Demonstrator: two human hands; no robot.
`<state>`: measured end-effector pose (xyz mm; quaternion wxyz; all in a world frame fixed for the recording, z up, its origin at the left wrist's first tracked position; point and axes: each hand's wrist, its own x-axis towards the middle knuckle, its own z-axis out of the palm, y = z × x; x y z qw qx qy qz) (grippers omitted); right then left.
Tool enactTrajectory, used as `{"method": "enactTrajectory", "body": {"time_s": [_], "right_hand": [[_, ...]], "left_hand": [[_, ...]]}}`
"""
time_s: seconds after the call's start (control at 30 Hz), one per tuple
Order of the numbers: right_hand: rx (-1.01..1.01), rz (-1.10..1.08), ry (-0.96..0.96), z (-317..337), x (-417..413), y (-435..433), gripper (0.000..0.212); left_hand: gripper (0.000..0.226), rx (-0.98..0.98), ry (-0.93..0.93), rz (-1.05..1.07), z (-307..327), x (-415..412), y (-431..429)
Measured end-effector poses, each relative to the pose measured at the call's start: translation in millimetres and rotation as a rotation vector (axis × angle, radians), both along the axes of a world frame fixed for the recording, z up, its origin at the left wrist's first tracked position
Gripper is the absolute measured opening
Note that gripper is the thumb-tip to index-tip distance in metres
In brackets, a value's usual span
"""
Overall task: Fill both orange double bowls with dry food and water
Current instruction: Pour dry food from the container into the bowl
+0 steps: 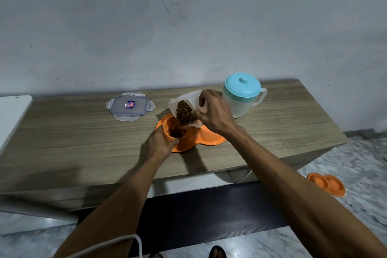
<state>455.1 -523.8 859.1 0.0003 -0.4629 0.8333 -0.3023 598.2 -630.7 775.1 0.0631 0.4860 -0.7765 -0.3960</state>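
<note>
An orange double bowl (211, 139) sits on the wooden table (83, 136). My left hand (159, 144) grips its left cup at the rim. My right hand (213, 111) holds a clear plastic food container (188, 98) tilted over that cup, and brown dry food (184, 113) is spilling from it into the cup. The bowl's right cup is partly hidden by my right wrist. A clear water pitcher (243, 98) with a turquoise lid stands just behind my right hand. A second orange double bowl (326, 184) lies on the floor at the right.
The container's clear lid (129, 107) with a small sticker lies on the table to the left of the bowl. A grey wall runs behind the table. A white surface (12, 115) is at the far left. A white cable (134, 241) crosses the bottom.
</note>
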Motion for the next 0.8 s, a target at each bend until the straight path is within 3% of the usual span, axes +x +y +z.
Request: {"method": "enactTrajectory", "body": {"time_s": [0.8], "right_hand": [[-0.012,-0.002,0.001,-1.4,-3.3,1.6,0.032]], "left_hand": [[0.07,-0.016,-0.024,-0.035,-2.3,1.9,-1.9]]}}
